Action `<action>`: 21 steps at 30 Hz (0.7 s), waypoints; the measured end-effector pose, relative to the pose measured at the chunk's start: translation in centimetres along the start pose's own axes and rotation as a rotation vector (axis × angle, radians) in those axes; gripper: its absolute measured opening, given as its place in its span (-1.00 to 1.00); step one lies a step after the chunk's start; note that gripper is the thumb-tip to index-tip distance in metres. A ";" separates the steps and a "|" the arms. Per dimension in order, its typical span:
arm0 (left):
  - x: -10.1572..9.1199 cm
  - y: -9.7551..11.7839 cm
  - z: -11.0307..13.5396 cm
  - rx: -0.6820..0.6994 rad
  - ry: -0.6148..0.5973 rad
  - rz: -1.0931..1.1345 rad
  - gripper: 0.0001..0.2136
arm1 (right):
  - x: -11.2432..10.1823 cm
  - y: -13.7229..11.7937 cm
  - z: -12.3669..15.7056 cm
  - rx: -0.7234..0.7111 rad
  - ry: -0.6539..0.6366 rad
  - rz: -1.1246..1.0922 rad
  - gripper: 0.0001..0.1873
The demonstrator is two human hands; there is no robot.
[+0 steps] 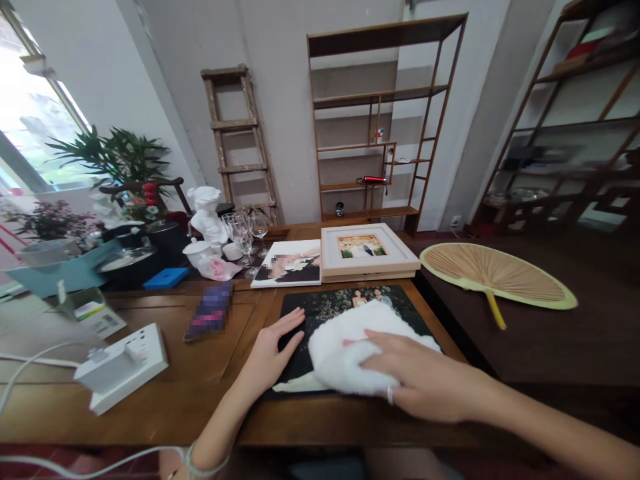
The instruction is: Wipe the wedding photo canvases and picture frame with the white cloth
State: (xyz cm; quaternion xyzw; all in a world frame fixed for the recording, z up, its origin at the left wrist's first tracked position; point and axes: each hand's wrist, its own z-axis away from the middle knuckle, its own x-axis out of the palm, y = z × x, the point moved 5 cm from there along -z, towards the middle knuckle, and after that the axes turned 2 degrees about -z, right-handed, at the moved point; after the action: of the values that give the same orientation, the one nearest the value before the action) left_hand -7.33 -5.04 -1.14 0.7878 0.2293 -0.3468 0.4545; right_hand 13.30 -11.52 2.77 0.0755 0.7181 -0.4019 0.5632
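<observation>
- Head view: print (320, 308) lay flat on desk (200, 400); left hand (273, 347) rested at its left edge, fingers spread, holding nothing, probably steadying it.
- Right hand (425, 380) held bunched cloth (340, 340) against print; bunching likely padded the grip.
- Cloth: white, fluffy, rounded. Print: dark, rectangular, thin. Fan (495, 273): ribbed, oval.
</observation>
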 end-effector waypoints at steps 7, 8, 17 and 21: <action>0.0 0.1 0.0 0.018 -0.012 -0.024 -0.68 | -2.2 3.7 -6.1 0.062 0.232 -0.061 -0.68; 0.0 0.1 0.0 0.017 -0.012 -0.029 -0.68 | -2.3 3.7 -7.6 0.048 0.233 -0.072 -0.66; 0.0 0.0 -0.2 -0.004 -0.009 -0.079 -0.70 | -1.8 2.3 -16.1 -0.051 0.140 -0.075 -0.65; 0.1 0.0 -0.2 -0.002 -0.019 -0.069 -0.69 | -2.2 3.6 -12.8 -0.024 0.170 -0.070 -0.63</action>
State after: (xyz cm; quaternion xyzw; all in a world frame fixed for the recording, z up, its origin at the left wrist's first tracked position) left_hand -7.23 -4.88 -1.18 0.7755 0.2522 -0.3694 0.4455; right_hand 6.52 0.09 3.52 0.0774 0.7701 -0.4049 0.4868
